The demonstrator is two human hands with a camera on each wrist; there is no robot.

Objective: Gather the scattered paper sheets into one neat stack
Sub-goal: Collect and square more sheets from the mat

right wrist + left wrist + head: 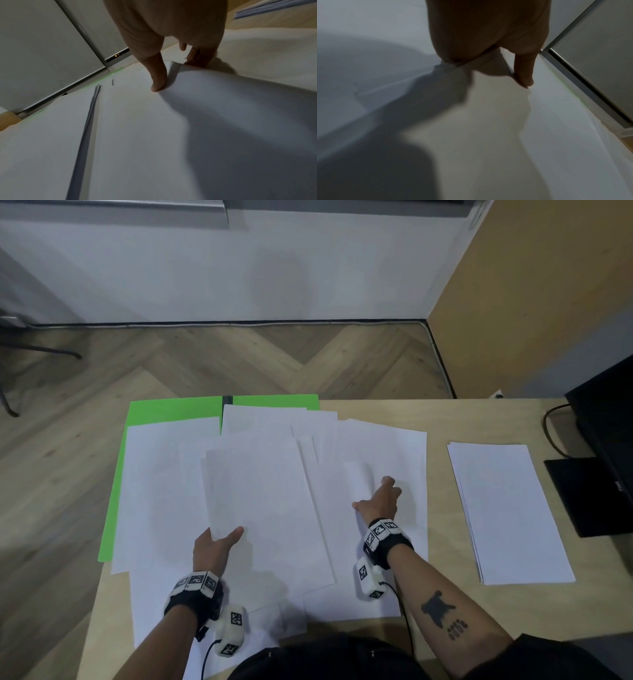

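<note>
Several white paper sheets (164,491) lie scattered and overlapping across the left and middle of the desk. My left hand (222,539) grips the near edge of a top sheet (260,494), thumb (524,77) on top and fingers hidden underneath. My right hand (373,493) pinches a sheet (358,477) further right, whose edge curls up off the pile between thumb (157,81) and fingers (197,59). A neat stack (507,508) of sheets lies apart at the right.
A green folder (164,409) sits under the sheets at the back left, reaching over the desk's left edge. A black monitor (606,419) and its base stand at the far right. Bare wooden desk (548,611) shows around the neat stack.
</note>
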